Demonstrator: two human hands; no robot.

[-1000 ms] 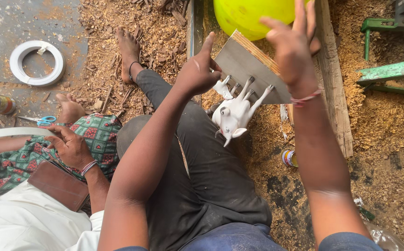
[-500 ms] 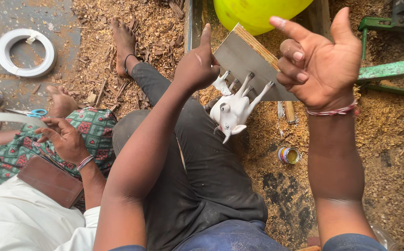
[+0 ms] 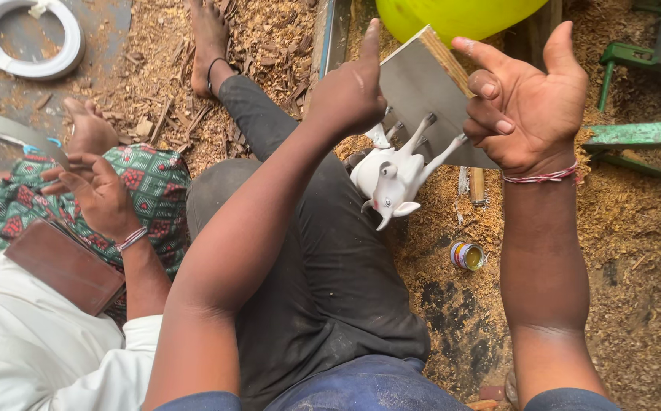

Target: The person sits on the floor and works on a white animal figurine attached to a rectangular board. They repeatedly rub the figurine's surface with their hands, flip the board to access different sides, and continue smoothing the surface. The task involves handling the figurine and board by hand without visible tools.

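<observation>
While the left hand [image 3: 349, 95] is pinching the near edge of a grey board [image 3: 422, 91], thumb up, grip closed on it, the right hand [image 3: 528, 106] is hovering just beside the board's right edge, fingers loosely curled, holding nothing. A white toy animal [image 3: 393, 176] is hanging off the board, legs touching it. A small round tin [image 3: 466, 256] with a yellow-and-blue label is sitting on the sawdust floor [image 3: 650, 251] below.
</observation>
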